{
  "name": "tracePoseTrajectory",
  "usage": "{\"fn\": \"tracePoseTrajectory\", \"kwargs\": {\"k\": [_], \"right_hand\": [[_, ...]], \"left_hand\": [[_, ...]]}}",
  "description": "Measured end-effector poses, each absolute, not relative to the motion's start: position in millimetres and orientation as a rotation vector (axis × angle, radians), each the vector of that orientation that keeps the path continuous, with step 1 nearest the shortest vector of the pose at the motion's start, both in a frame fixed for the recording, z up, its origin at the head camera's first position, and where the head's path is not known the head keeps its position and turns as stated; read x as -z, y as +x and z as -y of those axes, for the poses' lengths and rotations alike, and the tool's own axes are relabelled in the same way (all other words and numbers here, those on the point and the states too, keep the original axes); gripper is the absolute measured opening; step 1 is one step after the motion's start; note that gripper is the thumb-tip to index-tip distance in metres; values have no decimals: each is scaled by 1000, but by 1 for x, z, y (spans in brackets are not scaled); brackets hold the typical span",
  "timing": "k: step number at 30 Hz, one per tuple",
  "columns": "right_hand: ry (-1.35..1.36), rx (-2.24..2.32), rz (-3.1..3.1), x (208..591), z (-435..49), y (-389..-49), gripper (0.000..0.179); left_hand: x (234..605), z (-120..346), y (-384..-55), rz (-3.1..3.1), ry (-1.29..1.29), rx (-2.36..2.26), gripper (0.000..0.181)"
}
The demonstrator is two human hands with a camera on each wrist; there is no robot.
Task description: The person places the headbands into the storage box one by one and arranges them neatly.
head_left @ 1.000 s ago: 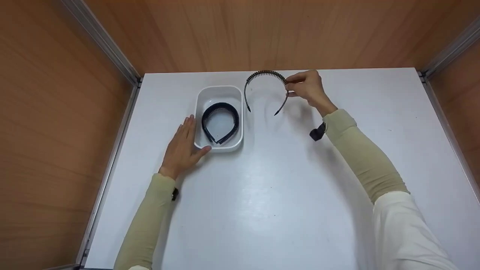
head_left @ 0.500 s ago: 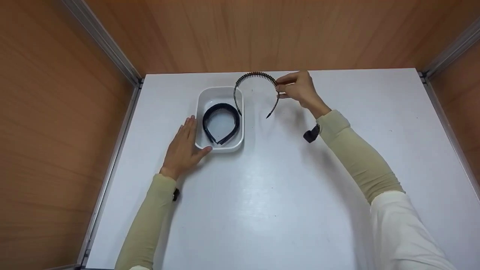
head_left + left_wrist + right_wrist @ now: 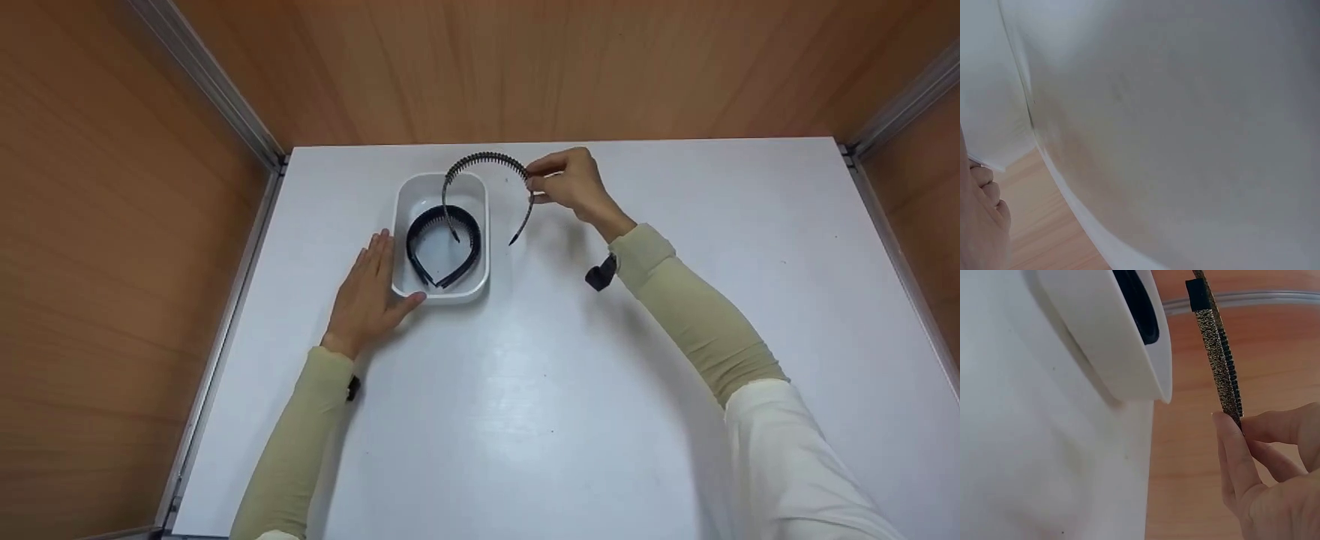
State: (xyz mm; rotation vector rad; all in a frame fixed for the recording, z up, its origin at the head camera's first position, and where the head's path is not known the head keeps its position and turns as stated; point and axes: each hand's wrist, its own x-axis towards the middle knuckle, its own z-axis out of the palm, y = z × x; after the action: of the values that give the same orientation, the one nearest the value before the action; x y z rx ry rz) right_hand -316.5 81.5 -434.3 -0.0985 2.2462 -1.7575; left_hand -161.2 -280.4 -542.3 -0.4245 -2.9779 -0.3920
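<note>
A thin toothed headband (image 3: 486,157) is pinched at its right side by my right hand (image 3: 576,184), and it overlaps the right part of a white plastic tub (image 3: 484,277). In the right wrist view the headband (image 3: 1217,363) shows a glittery gold-and-black surface, held between thumb and fingertips. Dark headbands (image 3: 474,259) lie inside the tub, their ends toward me. My left hand (image 3: 364,296) rests with straight fingers along the tub's left wall, its thumb at the near corner. The left wrist view shows the tub's pale wall close up and part of the hand (image 3: 985,219).
The tub stands on a white table (image 3: 525,420) near its back left. A wooden panel (image 3: 562,67) rises behind the table, with another wooden panel (image 3: 97,262) on the left and one at the right. Metal rails (image 3: 217,82) run along the corners.
My right hand has carried the toothed headband leftward and slightly nearer, from beside the tub to over its right part. The left hand and the tub have stayed in place.
</note>
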Motion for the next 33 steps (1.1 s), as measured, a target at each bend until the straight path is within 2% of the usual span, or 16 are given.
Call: {"fn": "tracePoseTrajectory", "kwargs": {"k": [19,33], "right_hand": [[-184,1847,-2197,451,-33,-311,24],[-196,1741,-2310,471,-12,-307,24]], "left_hand": [[542,279,-165,2962,-437,427,111],[543,280,-165,2932,-444,432,111]]}}
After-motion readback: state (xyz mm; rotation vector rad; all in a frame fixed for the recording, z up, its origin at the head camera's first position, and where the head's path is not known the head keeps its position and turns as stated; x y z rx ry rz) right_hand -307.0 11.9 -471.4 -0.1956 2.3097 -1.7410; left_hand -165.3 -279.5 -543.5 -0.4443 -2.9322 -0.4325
